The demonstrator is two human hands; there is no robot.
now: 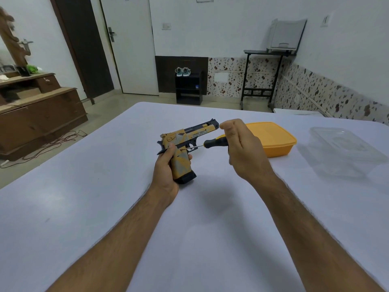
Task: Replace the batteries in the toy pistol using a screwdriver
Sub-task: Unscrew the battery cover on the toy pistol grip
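The toy pistol point(185, 142) is yellow, grey and black, held above the white table with its barrel pointing right and away. My left hand point(166, 167) grips its handle from the left, thumb on the upper grip. My right hand point(240, 144) holds a screwdriver point(212, 143) with a black and yellow handle. The thin metal tip of the screwdriver touches the side of the grip just below the trigger. No batteries are visible.
A yellow lidded plastic box point(273, 140) sits just behind my right hand. A clear plastic container point(343, 152) lies to the right. The white table point(105, 197) extends wide around my arms. Furniture and a shoe rack stand beyond it.
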